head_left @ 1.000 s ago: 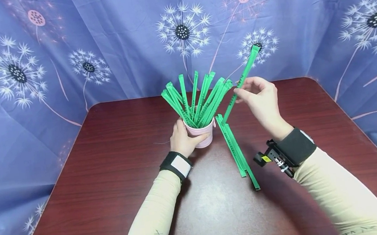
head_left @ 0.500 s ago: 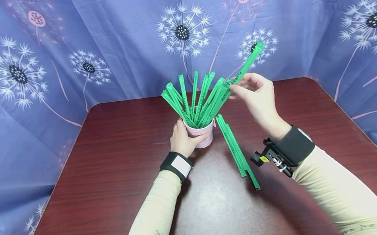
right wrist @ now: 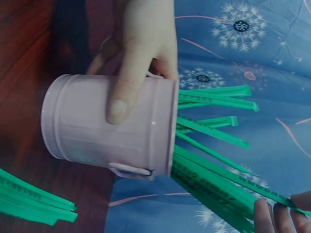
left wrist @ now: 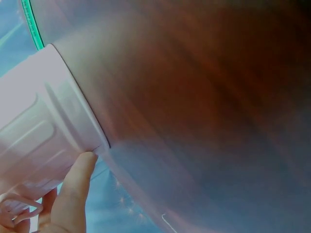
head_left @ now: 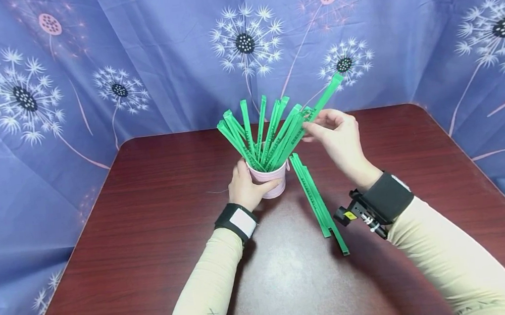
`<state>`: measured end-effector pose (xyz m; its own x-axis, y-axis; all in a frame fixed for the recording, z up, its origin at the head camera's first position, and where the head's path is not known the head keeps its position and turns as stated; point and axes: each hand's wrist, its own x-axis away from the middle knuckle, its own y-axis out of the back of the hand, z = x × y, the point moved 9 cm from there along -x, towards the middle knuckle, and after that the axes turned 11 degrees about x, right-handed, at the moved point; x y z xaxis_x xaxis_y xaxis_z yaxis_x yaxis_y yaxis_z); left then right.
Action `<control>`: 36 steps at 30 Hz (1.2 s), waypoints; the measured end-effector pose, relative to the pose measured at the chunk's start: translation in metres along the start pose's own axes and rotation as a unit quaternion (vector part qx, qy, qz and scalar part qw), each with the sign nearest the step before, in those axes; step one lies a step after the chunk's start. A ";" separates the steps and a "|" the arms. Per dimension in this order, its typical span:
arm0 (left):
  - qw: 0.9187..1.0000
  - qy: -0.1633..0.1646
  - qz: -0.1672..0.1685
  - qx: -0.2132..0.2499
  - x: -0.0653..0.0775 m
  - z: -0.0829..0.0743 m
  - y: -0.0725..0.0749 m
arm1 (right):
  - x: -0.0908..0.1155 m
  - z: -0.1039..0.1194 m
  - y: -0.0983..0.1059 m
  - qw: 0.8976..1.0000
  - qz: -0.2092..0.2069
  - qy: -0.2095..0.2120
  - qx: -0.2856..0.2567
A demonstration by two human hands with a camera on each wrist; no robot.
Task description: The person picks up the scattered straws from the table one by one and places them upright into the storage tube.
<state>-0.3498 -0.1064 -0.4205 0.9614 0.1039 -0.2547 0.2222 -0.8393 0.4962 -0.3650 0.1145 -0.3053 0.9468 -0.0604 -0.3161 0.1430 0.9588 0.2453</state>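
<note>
A pink bucket (head_left: 269, 175) stands on the table, full of green wrapped straws (head_left: 273, 131) with dark lettering, fanned out above its rim. My left hand (head_left: 246, 187) holds the bucket from its left side, the thumb laid across the front. With thumb and fingertips, my right hand (head_left: 341, 136) pinches another green wrapped straw (head_left: 329, 91). That straw slants down left among those in the bucket, so I cannot tell where its lower end lies. In the right wrist view, the fingers (right wrist: 283, 221) of the right hand are beside the outer straws.
Several more green straws (head_left: 314, 197) lie on the dark red table (head_left: 163, 222), right of the bucket. A small looped handle (right wrist: 130, 169) hangs at the bucket's side. A blue cloth (head_left: 169, 49) with dandelion prints hangs behind the table.
My right hand has moved left and lower with its straw. The straw's lower end has gone from over the loose straws to the bucket. My left hand still holds the bucket.
</note>
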 end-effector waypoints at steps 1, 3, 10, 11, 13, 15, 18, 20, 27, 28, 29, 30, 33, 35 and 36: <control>1.000 0.004 0.002 -0.002 0.000 0.000 0.000 | 0.000 -0.001 -0.002 1.000 0.004 0.000 0.003; 1.000 0.010 0.006 -0.007 -0.001 0.001 0.000 | 0.000 -0.004 -0.005 1.000 0.011 -0.001 0.013; 1.000 0.018 0.010 -0.008 -0.002 0.003 -0.002 | 0.003 -0.015 -0.016 0.997 0.035 -0.004 0.074; 1.000 0.018 0.009 -0.008 -0.002 0.003 -0.002 | 0.004 -0.017 -0.017 0.996 0.038 -0.006 0.081; 1.000 0.015 0.008 -0.008 -0.002 0.002 -0.002 | 0.004 -0.021 -0.020 0.994 0.045 -0.010 0.095; 1.000 0.013 0.007 -0.007 -0.002 0.002 -0.002 | 0.004 -0.024 -0.022 0.993 0.051 -0.013 0.109; 1.000 0.010 0.008 -0.008 -0.003 0.000 -0.003 | 0.004 -0.029 -0.024 0.990 0.058 -0.018 0.129; 1.000 0.009 0.010 -0.010 -0.003 0.000 -0.003 | 0.004 -0.032 -0.026 0.988 0.062 -0.023 0.143; 1.000 0.013 0.010 -0.011 -0.002 -0.002 -0.002 | 0.008 -0.041 -0.034 0.976 0.091 -0.033 0.197; 1.000 0.013 0.011 -0.012 -0.002 -0.003 -0.002 | 0.008 -0.042 -0.035 0.973 0.096 -0.031 0.207; 1.000 0.012 0.011 -0.013 -0.001 -0.003 -0.002 | 0.009 -0.042 -0.036 0.971 0.100 -0.030 0.216; 1.000 0.010 0.012 -0.012 -0.001 -0.003 -0.002 | 0.010 -0.043 -0.038 0.968 0.105 -0.027 0.226; 1.000 0.010 0.014 -0.009 0.000 -0.002 -0.002 | 0.012 -0.044 -0.042 0.961 0.118 -0.019 0.249; 1.000 0.012 0.015 -0.006 0.000 -0.001 -0.002 | 0.014 -0.046 -0.045 0.958 0.128 -0.019 0.255; 1.000 0.014 0.015 -0.006 0.000 0.000 -0.002 | 0.015 -0.046 -0.047 0.957 0.131 -0.019 0.256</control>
<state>-0.3501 -0.1052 -0.4215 0.9718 0.0934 -0.2165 0.1946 -0.8364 0.5125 -0.3706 0.0816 -0.3636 0.9778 0.1454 -0.1511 0.0120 0.6809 0.7323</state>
